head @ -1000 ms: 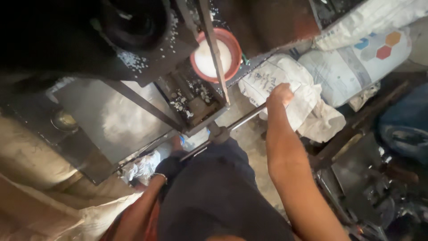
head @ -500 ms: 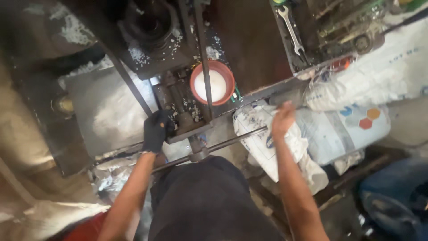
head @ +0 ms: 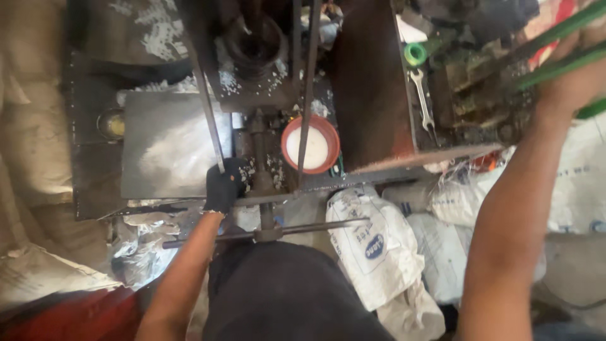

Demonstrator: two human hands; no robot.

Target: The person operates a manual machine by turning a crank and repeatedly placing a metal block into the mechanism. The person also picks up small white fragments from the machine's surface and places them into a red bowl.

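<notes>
My left hand [head: 222, 187], in a black glove, rests on the dark metal machine [head: 259, 95] at the foot of a thin slanted rod [head: 208, 113], next to a grey steel plate [head: 167, 151]. Its fingers curl against the frame; the glove hides what they hold. My right hand [head: 571, 79] is raised at the upper right, closed around a green bar [head: 555, 31]. A red bowl of white powder [head: 310, 145] sits on the machine between my arms. A horizontal crank bar [head: 315, 226] lies just below it, untouched.
White sacks [head: 372, 249] are piled at lower right. A wrench [head: 421, 95] and a green cap [head: 415, 53] lie on a cluttered bench at the upper right. White granules are scattered over the machine. Crumpled sheeting [head: 136, 252] lies at lower left.
My right hand left the crank bar's end by the sacks and rose up and right to the green bar. My gloved left hand came up onto the machine and has stayed there.
</notes>
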